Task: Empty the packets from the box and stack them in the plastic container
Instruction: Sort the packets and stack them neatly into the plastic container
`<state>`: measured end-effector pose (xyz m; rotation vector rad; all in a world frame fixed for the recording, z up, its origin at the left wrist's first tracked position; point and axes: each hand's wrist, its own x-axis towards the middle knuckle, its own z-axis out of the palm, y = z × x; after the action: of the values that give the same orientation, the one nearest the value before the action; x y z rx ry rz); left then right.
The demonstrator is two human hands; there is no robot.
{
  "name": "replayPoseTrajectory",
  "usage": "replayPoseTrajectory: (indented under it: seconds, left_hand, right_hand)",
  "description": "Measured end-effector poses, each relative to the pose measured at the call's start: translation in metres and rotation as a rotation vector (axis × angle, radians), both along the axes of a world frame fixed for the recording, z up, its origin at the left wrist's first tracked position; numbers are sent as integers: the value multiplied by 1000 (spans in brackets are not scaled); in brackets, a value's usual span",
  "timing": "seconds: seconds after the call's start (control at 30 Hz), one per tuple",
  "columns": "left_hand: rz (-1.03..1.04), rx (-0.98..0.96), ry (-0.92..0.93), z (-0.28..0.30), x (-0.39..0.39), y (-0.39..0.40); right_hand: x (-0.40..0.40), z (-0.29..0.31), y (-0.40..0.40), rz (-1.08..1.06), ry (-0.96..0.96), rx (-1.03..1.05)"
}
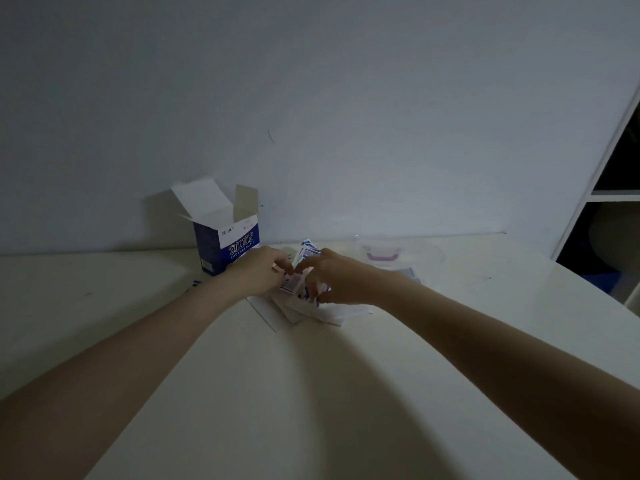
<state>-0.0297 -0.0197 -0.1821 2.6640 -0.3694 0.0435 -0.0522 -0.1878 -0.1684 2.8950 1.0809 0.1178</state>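
From my head view, the blue-and-white cardboard box (227,242) stands open at far left, so emptying looks done. My left hand (258,273) and right hand (332,282) curl their fingers around the loose pile of white paper packets (301,299) on the white table (311,393). Next I should square them and carry them right to the clear plastic container (398,256).
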Motion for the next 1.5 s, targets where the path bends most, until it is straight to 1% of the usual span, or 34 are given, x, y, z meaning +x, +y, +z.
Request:
replayPoseTrajectory:
  seconds: [0.07, 0.13, 0.2, 0.27, 0.33, 0.47, 0.57, 0.63, 0.7, 0.8, 0.83, 0.9, 0.97, 1.03, 1.1, 1.17, 1.23, 1.3, 1.5]
  left_hand:
    - [89, -43, 34, 1, -1, -6]
    - [109, -18, 103, 1, -2, -14]
    - [113, 31, 102, 1, -3, -24]
    - [133, 64, 73, 0, -3, -31]
    - [168, 32, 66, 1, -5, -36]
    - [190, -137, 80, 3, -4, -31]
    - [223, -139, 86, 8, -4, -15]
    - [220, -191, 120, 10, -4, -3]
    - [206, -288, 191, 10, -4, 8]
    - [231, -362, 240, 11, -10, 17]
    - [228, -362, 237, 11, -11, 19]
    - [229, -351, 223, 12, -13, 23]
    - [264, -307, 179, 12, -12, 28]
    - [294, -312, 156, 12, -11, 34]
    - [275, -338, 131, 12, -13, 36]
    - [236, -408, 157, 12, -15, 35]
    - [190, -470, 178, 13, -18, 32]
    - [150, -478, 197, 13, -19, 27]
    - [118, -436, 97, 12, -25, 5]
  right_hand:
    - [5, -9, 3, -50, 49, -27]
    - [5, -13, 5, -104, 93, 17]
    - [2, -14, 4, -129, 111, 68]
    - [0, -14, 2, -146, 168, 129]
    - [-2, -14, 1, -163, 207, 147]
    - [-1, -10, 2, -182, 203, 69]
    - [0, -7, 4, -186, 193, 71]
    - [-1, -4, 3, -186, 167, 185]
    - [1, 1, 2, -225, 175, 416]
    - [2, 13, 1, -318, 368, 781]
    - [3, 16, 1, -354, 422, 864]
    - [3, 21, 2, -427, 453, 941]
    - [4, 25, 5, -475, 436, 982]
    - [5, 28, 9, -513, 456, 1057]
    - [3, 29, 13, -549, 556, 1190]
    - [2, 27, 16, -556, 686, 1285]
    - [1, 23, 21, -509, 833, 1365]
    - [2, 18, 26, -479, 915, 1443]
    - [0, 12, 31, -478, 947, 1432]
